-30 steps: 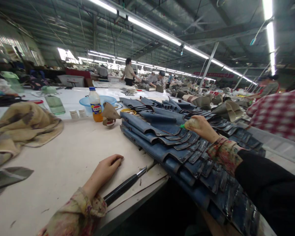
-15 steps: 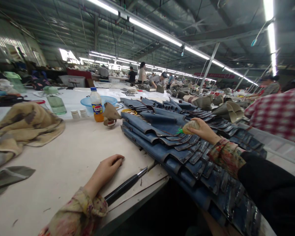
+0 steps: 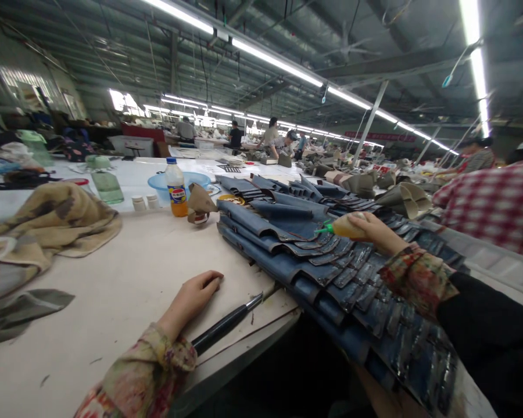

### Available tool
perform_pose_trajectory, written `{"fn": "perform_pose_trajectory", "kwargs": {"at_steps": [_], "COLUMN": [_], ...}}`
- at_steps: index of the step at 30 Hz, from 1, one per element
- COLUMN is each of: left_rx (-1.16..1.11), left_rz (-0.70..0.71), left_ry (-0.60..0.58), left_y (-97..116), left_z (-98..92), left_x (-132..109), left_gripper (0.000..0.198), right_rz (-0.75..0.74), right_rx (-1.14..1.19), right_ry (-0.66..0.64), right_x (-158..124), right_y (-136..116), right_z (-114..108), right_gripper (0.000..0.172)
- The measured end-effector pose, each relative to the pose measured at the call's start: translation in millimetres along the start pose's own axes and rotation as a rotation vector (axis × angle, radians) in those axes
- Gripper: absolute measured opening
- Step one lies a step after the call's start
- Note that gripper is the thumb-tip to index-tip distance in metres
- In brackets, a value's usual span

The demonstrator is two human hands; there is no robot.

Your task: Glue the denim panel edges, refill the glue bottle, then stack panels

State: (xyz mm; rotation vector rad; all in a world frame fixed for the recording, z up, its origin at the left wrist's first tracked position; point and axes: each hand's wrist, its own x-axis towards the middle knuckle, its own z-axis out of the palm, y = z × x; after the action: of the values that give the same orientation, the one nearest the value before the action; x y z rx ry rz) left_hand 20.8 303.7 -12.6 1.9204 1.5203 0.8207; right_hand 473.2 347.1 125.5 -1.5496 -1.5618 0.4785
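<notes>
My right hand (image 3: 372,230) is wrapped round a squeeze bottle of yellowish glue (image 3: 347,227) with a green nozzle. It is tilted, its tip pointing left just above overlapping blue leather pieces (image 3: 283,226). Wet-looking shiny strips lie along the right edges of these pieces, and the stack hangs past the table's front edge. My left hand (image 3: 197,296) lies flat on the pale table (image 3: 157,249), holding nothing, its fingers stretched out together. Right beside it rests a black-handled tool (image 3: 226,325) with a metal tip, partly under the left sleeve.
An orange drink bottle (image 3: 176,188), a blue basin (image 3: 156,181) and a scrap of brown material (image 3: 200,203) stand behind the stack. At left lie a camouflage cloth (image 3: 56,220) and a green jar (image 3: 107,184). A person in a checked shirt (image 3: 497,203) is close on the right.
The glue bottle has swung from pointing down-left to nearly level, and my right hand has shifted slightly right. My left hand stays on the table. The view has shifted a little.
</notes>
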Motion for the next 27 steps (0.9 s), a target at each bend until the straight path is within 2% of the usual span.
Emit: {"fn": "perform_pose_trajectory", "kwargs": {"at_steps": [3,8,11,13,16,18,20,23,25,27], "left_rx": [-0.01,-0.04,-0.076,-0.104,-0.187,-0.401,-0.6,-0.833,-0.911,-0.895], "left_rz": [0.016,0.038,0.053,0.081,0.156,0.211,0.257,0.192,0.058,-0.061], "left_ry": [0.027,0.061,0.118,0.151,0.111,0.026,0.057,0.142,0.127,0.101], "left_y": [-0.9,2.1,17.3,38.9,84.9,114.5,133.0,132.9,117.6,95.4], "left_z": [0.8,-0.7,-1.3,-0.2,2.1,1.8,-2.5,-18.4,-33.2,-48.9], "left_x": [-1.1,-4.2,-13.1,-25.4,-48.1,-58.7,-63.5,-65.8,-67.3,-67.9], "left_gripper": [0.037,0.037,0.039,0.042,0.045,0.061,0.075,0.072,0.065,0.058], "right_rz": [0.223,0.287,0.357,0.38,0.377,0.382,0.391,0.367,0.309,0.236], "right_rx": [0.291,0.442,0.549,0.614,0.684,0.729,0.774,0.754,0.671,0.579], "right_ry": [-0.108,-0.202,-0.218,-0.271,-0.398,-0.483,-0.577,-0.628,-0.651,-0.716], "right_x": [-22.6,-60.6,-80.3,-91.1,-104.8,-113.9,-123.5,-135.3,-139.6,-142.5], "right_y": [-22.3,-57.3,-78.9,-96.6,-129.8,-154.1,-176.5,-198.6,-202.9,-198.7], "right_z": [-9.8,-11.5,-2.1,11.9,48.8,82.8,120.3,174.1,205.1,231.0], "right_gripper": [0.048,0.05,0.047,0.046,0.048,0.049,0.048,0.045,0.044,0.048]}}
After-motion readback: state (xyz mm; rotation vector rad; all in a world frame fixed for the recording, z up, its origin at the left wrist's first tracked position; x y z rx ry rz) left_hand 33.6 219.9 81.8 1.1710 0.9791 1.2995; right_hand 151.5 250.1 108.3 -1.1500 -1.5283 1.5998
